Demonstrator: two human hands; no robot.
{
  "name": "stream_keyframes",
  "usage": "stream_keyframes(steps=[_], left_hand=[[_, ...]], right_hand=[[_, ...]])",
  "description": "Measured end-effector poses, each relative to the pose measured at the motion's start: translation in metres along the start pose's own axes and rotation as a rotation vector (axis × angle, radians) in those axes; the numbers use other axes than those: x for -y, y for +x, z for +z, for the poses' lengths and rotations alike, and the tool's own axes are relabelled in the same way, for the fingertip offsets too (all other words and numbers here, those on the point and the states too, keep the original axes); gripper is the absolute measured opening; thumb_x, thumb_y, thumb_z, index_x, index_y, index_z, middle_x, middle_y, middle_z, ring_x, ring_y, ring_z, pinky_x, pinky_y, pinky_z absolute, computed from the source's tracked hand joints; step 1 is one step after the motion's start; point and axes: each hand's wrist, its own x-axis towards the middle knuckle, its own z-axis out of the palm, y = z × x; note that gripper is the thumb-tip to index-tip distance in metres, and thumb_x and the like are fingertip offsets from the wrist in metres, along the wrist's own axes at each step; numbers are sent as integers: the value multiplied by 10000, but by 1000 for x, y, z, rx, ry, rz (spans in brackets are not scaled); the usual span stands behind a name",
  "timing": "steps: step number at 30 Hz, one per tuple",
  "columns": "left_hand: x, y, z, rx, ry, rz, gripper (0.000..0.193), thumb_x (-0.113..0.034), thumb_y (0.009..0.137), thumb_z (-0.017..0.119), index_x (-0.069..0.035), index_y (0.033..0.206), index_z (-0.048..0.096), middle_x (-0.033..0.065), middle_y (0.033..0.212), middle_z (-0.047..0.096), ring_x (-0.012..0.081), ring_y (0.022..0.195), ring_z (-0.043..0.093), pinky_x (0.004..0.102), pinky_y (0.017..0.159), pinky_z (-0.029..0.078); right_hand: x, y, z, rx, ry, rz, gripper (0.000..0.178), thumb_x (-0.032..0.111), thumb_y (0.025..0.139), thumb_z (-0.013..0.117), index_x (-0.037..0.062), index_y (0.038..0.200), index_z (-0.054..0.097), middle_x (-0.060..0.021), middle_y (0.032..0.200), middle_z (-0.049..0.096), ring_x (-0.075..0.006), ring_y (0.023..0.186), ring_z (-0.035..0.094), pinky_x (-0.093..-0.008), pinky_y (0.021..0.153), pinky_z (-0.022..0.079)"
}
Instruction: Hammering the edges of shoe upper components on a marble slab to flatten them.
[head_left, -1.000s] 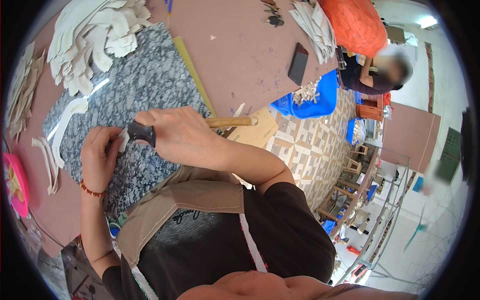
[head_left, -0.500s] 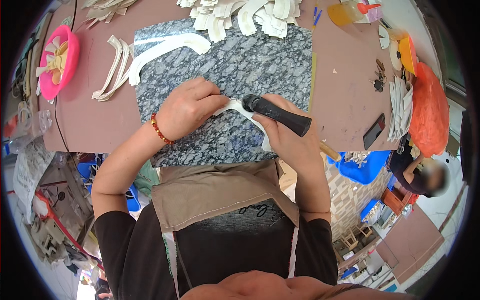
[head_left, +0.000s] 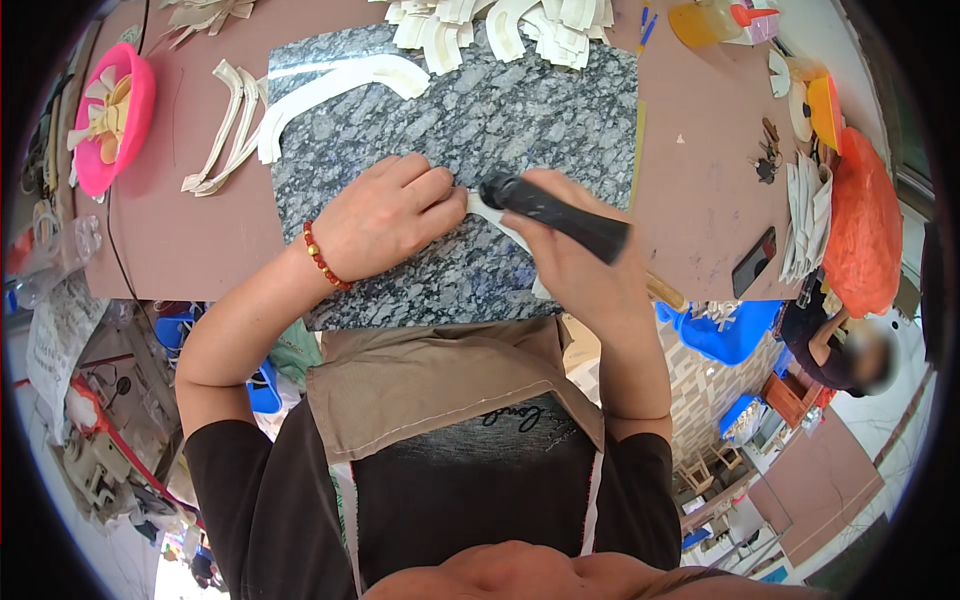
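Note:
A white curved strip (head_left: 487, 211) lies on the grey speckled stone slab (head_left: 520, 115) in front of me. The fingertips of my left hand (head_left: 392, 220) pinch the strip's left end against the slab. In my right hand (head_left: 580, 265) is a hammer (head_left: 570, 222) with a black head, slightly blurred, and a wooden handle that sticks out below the palm. Its striking end is just above the strip, close to my left fingertips; whether it touches cannot be made out. My right hand and the hammer hide much of the strip. Another white curved strip (head_left: 335, 82) rests at the slab's upper left.
Piled white curved pieces (head_left: 500, 28) cover the slab's far edge. Narrow strips (head_left: 232, 125) and a pink basin (head_left: 132, 120) are on the left. On the right lie a phone (head_left: 754, 262), keys (head_left: 768, 160), an orange-red bag (head_left: 862, 225) and a bottle (head_left: 700, 24). A co-worker (head_left: 820, 335) sits beyond.
My left hand has shifted slightly right along the strip and covers more of its end. The hammer has moved a little and is blurred. The whole view has shifted slightly.

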Motion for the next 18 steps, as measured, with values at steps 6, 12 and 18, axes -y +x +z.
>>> stream_keyframes(steps=[6,12,18], left_hand=[[-4,-1,-2,36,51,11,313,-110,841,701,-76,1152,694,46,1004,581,218,883,604,357,738,540],[-7,-2,3,39,63,7,272,-121,855,707,-100,1125,689,33,1004,573,206,897,603,351,753,541],[3,8,2,11,61,24,276,-119,839,707,-102,1114,685,34,1008,578,211,890,605,351,760,542]], right_hand=[[0,3,-1,39,-40,-10,253,293,950,777,134,1119,677,-84,943,738,-365,790,718,-444,664,556],[1,5,-2,67,-49,-7,230,293,953,772,143,1090,665,-85,931,734,-374,781,712,-452,657,552],[8,17,-14,82,-53,7,228,228,943,788,107,1105,685,-100,954,734,-358,799,713,-411,683,559]])
